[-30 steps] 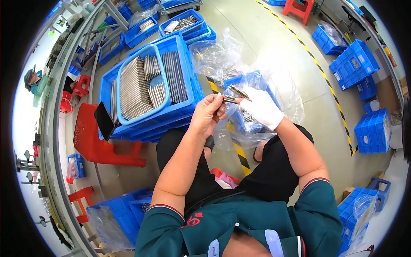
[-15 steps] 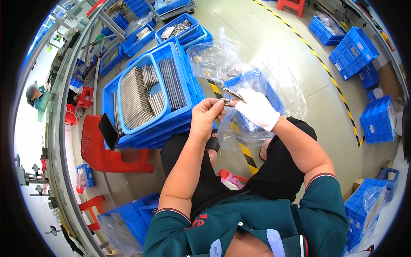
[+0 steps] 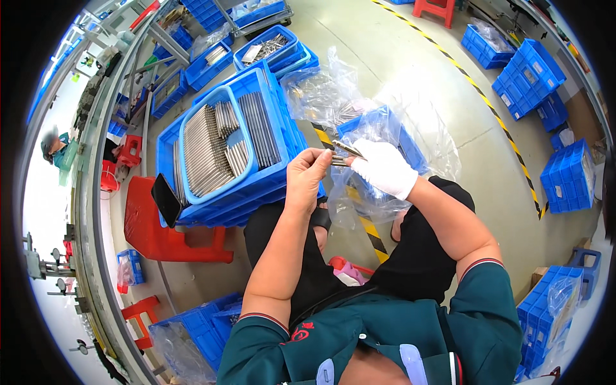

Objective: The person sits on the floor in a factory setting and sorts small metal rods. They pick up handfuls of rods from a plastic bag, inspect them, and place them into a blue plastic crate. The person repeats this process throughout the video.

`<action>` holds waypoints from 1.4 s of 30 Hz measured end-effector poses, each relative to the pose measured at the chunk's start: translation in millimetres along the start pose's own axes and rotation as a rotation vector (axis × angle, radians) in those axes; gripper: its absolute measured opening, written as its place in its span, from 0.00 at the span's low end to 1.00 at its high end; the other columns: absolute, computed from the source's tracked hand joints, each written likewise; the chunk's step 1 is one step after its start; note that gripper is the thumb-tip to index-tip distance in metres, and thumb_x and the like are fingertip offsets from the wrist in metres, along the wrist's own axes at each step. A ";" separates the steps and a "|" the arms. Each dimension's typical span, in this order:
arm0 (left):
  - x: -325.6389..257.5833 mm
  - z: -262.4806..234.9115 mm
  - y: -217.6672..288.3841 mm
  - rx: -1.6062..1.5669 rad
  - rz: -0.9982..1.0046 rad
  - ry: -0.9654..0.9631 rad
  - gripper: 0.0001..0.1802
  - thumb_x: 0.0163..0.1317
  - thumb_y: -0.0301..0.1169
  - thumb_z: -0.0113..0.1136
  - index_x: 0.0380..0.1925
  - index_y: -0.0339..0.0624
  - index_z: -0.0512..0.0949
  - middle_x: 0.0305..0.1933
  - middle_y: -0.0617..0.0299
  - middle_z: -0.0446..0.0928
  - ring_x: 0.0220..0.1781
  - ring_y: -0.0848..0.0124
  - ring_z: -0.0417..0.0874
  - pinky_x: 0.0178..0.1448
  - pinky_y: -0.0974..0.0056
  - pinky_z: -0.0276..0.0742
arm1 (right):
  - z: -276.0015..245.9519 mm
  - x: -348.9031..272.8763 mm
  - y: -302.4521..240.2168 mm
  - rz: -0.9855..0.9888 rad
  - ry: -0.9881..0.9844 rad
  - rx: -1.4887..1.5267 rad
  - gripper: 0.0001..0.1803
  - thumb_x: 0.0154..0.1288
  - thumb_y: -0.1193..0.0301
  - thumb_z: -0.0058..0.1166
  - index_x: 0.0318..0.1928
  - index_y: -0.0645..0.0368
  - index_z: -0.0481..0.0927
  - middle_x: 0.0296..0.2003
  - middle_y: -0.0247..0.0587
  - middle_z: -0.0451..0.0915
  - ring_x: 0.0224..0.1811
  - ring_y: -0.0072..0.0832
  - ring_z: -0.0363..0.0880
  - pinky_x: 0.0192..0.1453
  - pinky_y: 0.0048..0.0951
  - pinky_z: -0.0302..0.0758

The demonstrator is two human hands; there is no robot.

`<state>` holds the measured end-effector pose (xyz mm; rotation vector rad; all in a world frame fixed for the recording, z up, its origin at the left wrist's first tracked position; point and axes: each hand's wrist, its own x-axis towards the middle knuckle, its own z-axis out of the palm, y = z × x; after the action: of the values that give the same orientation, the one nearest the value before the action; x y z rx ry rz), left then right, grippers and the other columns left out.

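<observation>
My left hand (image 3: 307, 174), bare, pinches the near ends of short, thin metal rods (image 3: 338, 160) between thumb and fingers. Facing it, my right hand (image 3: 387, 172) in a white glove is closed around metal rods (image 3: 347, 149) that slant out past its fingers. Their exact number and kind are too small to tell. Both hands meet above a blue crate (image 3: 412, 149) lined with clear plastic. On my left, a light-blue tray (image 3: 184, 174) of neatly lined-up metal rods (image 3: 204, 151) rests in a larger blue crate (image 3: 296, 142), with darker rods (image 3: 258, 128) beside the tray.
A red stool (image 3: 144, 221) stands left of the crate stack, where a black flat object (image 3: 166, 200) leans at the corner. Clear plastic sheeting (image 3: 324, 86) lies beyond my hands. Blue crates (image 3: 529, 70) line the right side. A person (image 3: 56, 146) is at far left.
The rods in my right hand have turned a little, and the gap between my hands looks slightly different. Both hands stay in nearly the same place; the view has shifted slightly.
</observation>
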<state>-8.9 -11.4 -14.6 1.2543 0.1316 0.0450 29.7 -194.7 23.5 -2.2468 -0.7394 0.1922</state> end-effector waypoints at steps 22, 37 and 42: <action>-0.9 0.3 10.2 -0.069 -0.005 -0.059 0.10 0.63 0.32 0.59 0.33 0.34 0.79 0.22 0.70 0.69 0.22 0.82 0.64 0.27 0.75 0.58 | -12.2 -3.4 -7.6 0.295 -0.349 0.792 0.12 0.65 0.64 0.52 0.30 0.60 0.75 0.18 0.26 0.67 0.19 0.12 0.59 0.22 0.18 0.56; -2.1 -4.0 5.2 -0.023 -0.028 -0.120 0.09 0.59 0.31 0.63 0.33 0.35 0.80 0.26 0.67 0.76 0.25 0.81 0.69 0.31 0.75 0.63 | -5.6 -7.0 -3.3 0.324 -0.318 0.971 0.14 0.63 0.63 0.56 0.28 0.60 0.76 0.18 0.26 0.68 0.17 0.12 0.60 0.20 0.19 0.55; -5.9 4.2 12.7 0.079 0.110 -0.035 0.09 0.61 0.31 0.61 0.33 0.35 0.80 0.26 0.69 0.75 0.25 0.83 0.66 0.31 0.75 0.62 | -13.2 -4.6 -2.8 0.353 -0.377 0.958 0.10 0.65 0.66 0.52 0.32 0.61 0.75 0.21 0.25 0.67 0.19 0.11 0.58 0.20 0.16 0.54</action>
<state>-13.7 -12.0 -0.8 1.3396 0.0344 0.1138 29.3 -203.8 34.4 -1.3947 -0.3005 0.9429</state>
